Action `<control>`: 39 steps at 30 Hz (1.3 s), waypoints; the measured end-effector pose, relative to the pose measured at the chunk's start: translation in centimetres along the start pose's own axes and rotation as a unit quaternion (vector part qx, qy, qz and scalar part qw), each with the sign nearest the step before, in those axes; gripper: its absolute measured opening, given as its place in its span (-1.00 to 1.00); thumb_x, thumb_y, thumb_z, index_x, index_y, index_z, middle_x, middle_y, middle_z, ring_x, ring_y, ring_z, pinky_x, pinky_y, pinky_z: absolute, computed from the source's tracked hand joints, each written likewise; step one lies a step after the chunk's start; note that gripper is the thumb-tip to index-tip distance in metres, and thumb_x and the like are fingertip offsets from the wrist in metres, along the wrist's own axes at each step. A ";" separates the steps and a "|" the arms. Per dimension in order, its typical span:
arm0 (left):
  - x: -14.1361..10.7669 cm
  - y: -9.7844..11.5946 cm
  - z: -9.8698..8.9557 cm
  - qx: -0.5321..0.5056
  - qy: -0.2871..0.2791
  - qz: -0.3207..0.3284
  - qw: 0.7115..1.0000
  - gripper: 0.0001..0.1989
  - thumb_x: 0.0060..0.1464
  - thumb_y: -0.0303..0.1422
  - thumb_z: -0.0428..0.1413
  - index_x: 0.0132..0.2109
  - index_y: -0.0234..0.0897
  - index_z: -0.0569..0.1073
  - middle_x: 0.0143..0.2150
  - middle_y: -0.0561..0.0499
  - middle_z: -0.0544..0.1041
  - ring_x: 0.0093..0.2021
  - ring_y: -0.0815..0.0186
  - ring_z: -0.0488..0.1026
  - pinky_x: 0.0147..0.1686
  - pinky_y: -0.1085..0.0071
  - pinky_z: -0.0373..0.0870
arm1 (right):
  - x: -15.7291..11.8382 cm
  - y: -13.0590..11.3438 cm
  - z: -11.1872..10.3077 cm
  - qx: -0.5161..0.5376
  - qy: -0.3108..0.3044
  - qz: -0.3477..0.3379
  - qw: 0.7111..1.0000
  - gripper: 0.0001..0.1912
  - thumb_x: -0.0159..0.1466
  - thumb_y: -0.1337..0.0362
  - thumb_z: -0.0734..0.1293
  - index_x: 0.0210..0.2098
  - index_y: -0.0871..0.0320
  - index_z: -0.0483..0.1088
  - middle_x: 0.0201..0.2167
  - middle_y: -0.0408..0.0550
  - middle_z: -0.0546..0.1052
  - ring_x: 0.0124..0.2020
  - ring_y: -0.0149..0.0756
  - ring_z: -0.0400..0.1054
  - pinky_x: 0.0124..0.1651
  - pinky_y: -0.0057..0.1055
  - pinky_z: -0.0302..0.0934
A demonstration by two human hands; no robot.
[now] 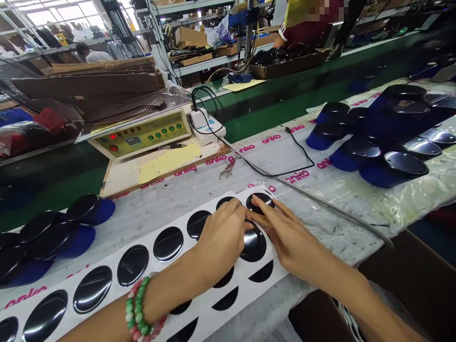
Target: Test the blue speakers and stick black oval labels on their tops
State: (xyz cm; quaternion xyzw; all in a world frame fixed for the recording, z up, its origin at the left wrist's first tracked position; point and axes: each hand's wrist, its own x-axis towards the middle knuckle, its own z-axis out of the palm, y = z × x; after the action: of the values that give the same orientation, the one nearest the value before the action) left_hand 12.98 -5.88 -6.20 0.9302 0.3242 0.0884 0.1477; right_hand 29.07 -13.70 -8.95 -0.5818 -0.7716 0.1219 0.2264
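A long white backing sheet (151,297) carries rows of glossy black round stickers (168,243). At its far right end my two hands meet. My left hand (223,232), with green and pink bead bracelets on the wrist, is closed, its fingertips bent down and whatever they pinch hidden. My right hand (287,228) bends over a black round sticker (261,203) at the sheet's corner, fingers on its edge and thumb side toward the left hand. Another black sticker (254,244) lies just below, between the hands. Cut-out partial black shapes (226,299) run along the near edge.
Blue cups with black tops (370,147) stand at right, and more blue cups (81,237) at left. Behind the sheet are a control box (138,133), a white power adapter (204,123) and a black cable (302,152). A grey rod (331,204) crosses the table. One person (309,28) is across the green belt.
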 end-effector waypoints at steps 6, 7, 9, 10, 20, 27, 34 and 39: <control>-1.8 -0.3 0.4 0.025 0.025 0.041 0.999 -0.86 0.22 -0.55 -0.02 -0.12 -0.33 0.39 -0.21 -0.07 0.46 -0.21 0.17 0.42 -0.23 0.22 0.44 | 0.0 -0.4 -0.3 -0.003 -0.004 0.008 1.000 -0.26 0.21 0.60 0.02 0.36 0.21 -0.22 0.25 0.07 0.29 0.32 -0.33 0.03 0.35 0.00 -0.07; -2.1 -0.5 0.3 0.026 0.032 0.043 0.998 -0.83 0.24 -0.52 -0.01 -0.04 -0.34 0.37 -0.20 -0.08 0.45 -0.20 0.17 0.42 -0.21 0.22 0.44 | 0.0 -0.4 -0.4 -0.006 -0.008 0.011 1.000 -0.29 0.22 0.60 0.01 0.35 0.21 -0.15 0.27 0.07 0.26 0.33 -0.33 0.02 0.36 0.00 -0.07; -2.3 -0.7 0.2 0.025 0.042 0.052 0.997 -0.73 0.25 -0.46 0.00 0.09 -0.32 0.33 -0.16 -0.10 0.44 -0.18 0.17 0.40 -0.21 0.22 0.44 | 0.0 -0.4 -0.4 -0.007 -0.011 0.014 1.000 -0.34 0.24 0.59 0.01 0.32 0.21 -0.04 0.30 0.07 0.22 0.34 -0.33 0.00 0.37 -0.02 -0.09; -2.4 -0.8 0.2 0.023 0.046 0.057 0.997 -0.72 0.26 -0.45 0.00 0.10 -0.31 0.34 -0.15 -0.10 0.44 -0.18 0.17 0.39 -0.22 0.22 0.44 | 0.1 -0.4 -0.4 -0.005 -0.011 0.016 1.000 -0.36 0.25 0.59 0.00 0.32 0.21 -0.02 0.30 0.06 0.21 0.34 -0.34 -0.01 0.37 -0.03 -0.10; -2.4 -0.8 1.0 -0.084 0.116 0.082 0.986 -0.91 0.22 -0.54 0.03 -0.20 -0.30 0.41 -0.18 -0.03 0.47 -0.19 0.26 0.36 -0.19 0.33 0.43 | 0.0 0.0 -0.1 0.027 -0.009 0.029 0.999 -0.42 0.32 0.53 -0.03 0.32 0.20 -0.09 0.24 0.01 0.32 0.34 -0.42 -0.03 0.38 -0.08 -0.11; -3.2 -1.3 0.2 -0.137 0.079 0.125 0.979 -0.81 0.20 -0.64 -0.06 -0.27 -0.26 0.28 -0.25 0.00 0.44 -0.20 0.29 0.32 -0.18 0.33 0.35 | 0.0 0.0 -0.1 -0.016 0.027 0.003 1.000 -0.43 0.30 0.54 -0.02 0.25 0.14 0.13 0.24 0.01 0.31 0.30 -0.33 0.09 0.33 -0.03 0.01; -8.2 -1.7 -3.1 -0.403 -0.064 0.065 0.911 -0.90 0.31 -0.46 -0.13 -0.20 -0.18 0.22 -0.26 0.02 0.33 -0.19 0.31 0.32 0.01 0.23 0.30 | 0.2 0.0 -0.4 -0.014 0.016 -0.008 1.000 -0.32 0.16 0.60 0.06 0.24 0.12 0.20 0.23 -0.03 0.33 0.29 -0.26 0.12 0.30 0.03 0.04; -9.9 -1.4 -4.9 -0.585 0.052 0.006 0.809 -0.81 0.29 -0.16 -0.07 -0.25 -0.14 0.24 -0.43 0.11 0.16 -0.41 0.38 0.25 -0.43 0.46 0.30 | 0.1 0.1 -0.2 -0.005 0.027 -0.008 1.000 -0.35 0.20 0.60 0.05 0.24 0.13 0.19 0.20 -0.04 0.36 0.30 -0.26 0.09 0.31 0.02 0.02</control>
State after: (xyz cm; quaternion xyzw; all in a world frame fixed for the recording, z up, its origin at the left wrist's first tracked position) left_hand 3.20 -9.98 -2.75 0.6638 0.2131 0.3102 0.6463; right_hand 29.25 -13.61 -8.79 -0.5799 -0.7705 0.1004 0.2450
